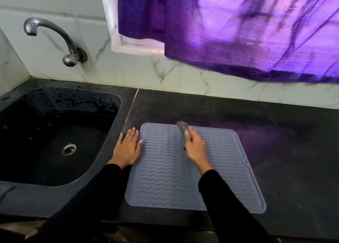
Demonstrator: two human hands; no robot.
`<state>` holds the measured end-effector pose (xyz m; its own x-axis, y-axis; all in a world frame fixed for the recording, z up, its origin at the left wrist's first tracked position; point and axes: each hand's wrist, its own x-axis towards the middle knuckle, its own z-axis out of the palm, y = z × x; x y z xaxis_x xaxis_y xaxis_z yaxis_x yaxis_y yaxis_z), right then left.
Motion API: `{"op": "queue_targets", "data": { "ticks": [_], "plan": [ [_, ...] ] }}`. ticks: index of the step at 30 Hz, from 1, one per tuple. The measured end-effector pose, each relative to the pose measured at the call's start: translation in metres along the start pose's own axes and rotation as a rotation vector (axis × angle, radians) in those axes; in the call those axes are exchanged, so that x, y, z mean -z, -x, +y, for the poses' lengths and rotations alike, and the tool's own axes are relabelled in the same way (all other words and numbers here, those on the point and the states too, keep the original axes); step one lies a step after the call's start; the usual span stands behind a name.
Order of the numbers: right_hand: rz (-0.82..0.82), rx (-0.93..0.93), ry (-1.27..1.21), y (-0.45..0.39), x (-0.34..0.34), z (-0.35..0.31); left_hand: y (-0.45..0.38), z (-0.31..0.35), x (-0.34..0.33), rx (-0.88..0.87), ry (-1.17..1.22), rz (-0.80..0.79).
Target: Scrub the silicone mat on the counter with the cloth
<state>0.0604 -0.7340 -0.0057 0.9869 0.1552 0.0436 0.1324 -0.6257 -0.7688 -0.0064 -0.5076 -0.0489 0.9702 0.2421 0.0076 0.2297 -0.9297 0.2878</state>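
Note:
A grey silicone mat (165, 178) with wavy ridges lies flat on the dark counter (284, 142), just right of the sink. My left hand (127, 147) rests flat with fingers spread at the mat's left edge, its thumb on the mat. My right hand (195, 146) is over the mat's upper middle and grips a small dark, patterned object (182, 127) that sticks out past the fingers toward the mat's far edge; it is blurred, and I cannot tell whether it is a cloth or a brush.
A black sink (27, 138) with a metal drain (68, 149) lies to the left, wet at its far rim. A metal tap (53, 33) juts from the tiled wall. A purple curtain (238, 26) hangs over the counter's back right.

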Motion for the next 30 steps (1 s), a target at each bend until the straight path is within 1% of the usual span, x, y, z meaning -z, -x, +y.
{"op": "queue_targets", "data": {
  "ticks": [2,3,4,6,8,14,15,16,17,19,20,21,22,24,25,28,30],
  "plan": [
    [-0.143,0.129,0.331,0.007,-0.023,0.007,-0.007,-0.003,-0.003,-0.013,-0.022,-0.015],
    [-0.148,0.172,0.467,0.011,-0.031,0.012,-0.008,-0.005,-0.005,-0.020,-0.032,-0.014],
    [-0.130,0.193,0.552,0.014,-0.037,0.017,-0.008,-0.007,-0.008,-0.026,-0.042,-0.004],
    [-0.104,0.212,0.589,0.014,-0.040,0.024,-0.007,-0.009,-0.014,-0.034,-0.058,0.031],
    [-0.112,0.234,0.555,0.009,-0.037,0.027,-0.006,-0.008,-0.016,-0.039,-0.062,0.048],
    [-0.119,0.247,0.510,0.004,-0.032,0.020,-0.007,-0.007,-0.015,-0.037,-0.064,0.050],
    [-0.143,0.235,0.477,0.001,-0.028,0.017,-0.007,-0.007,-0.014,-0.034,-0.067,0.046],
    [-0.171,0.182,0.377,-0.002,-0.023,0.013,-0.007,-0.007,-0.014,-0.032,-0.068,0.040],
    [-0.191,0.065,0.209,-0.008,-0.016,0.006,-0.007,-0.007,-0.012,-0.033,-0.067,0.036],
    [-0.197,-0.273,-0.319,-0.019,0.002,-0.012,-0.007,-0.007,-0.011,-0.037,-0.064,0.019],
    [-0.153,-0.393,-0.544,-0.025,0.006,-0.018,-0.006,-0.007,-0.010,-0.039,-0.061,0.014],
    [-0.097,-0.440,-0.651,-0.030,0.005,-0.021,-0.006,-0.006,-0.010,-0.040,-0.055,0.013],
    [-0.060,-0.418,-0.629,-0.034,0.001,-0.025,-0.006,-0.006,-0.009,-0.040,-0.048,0.016],
    [-0.033,-0.246,-0.288,-0.035,-0.013,-0.034,-0.006,-0.004,-0.007,-0.041,-0.041,0.013],
    [-0.048,-0.155,-0.112,-0.032,-0.024,-0.035,-0.006,-0.004,-0.006,-0.041,-0.045,0.007],
    [-0.148,0.086,0.266,-0.017,-0.059,-0.027,-0.006,-0.005,-0.007,-0.043,-0.039,0.026],
    [-0.119,0.206,0.504,-0.006,-0.076,-0.018,-0.007,-0.006,-0.009,-0.046,-0.027,0.051]
  ]
}}
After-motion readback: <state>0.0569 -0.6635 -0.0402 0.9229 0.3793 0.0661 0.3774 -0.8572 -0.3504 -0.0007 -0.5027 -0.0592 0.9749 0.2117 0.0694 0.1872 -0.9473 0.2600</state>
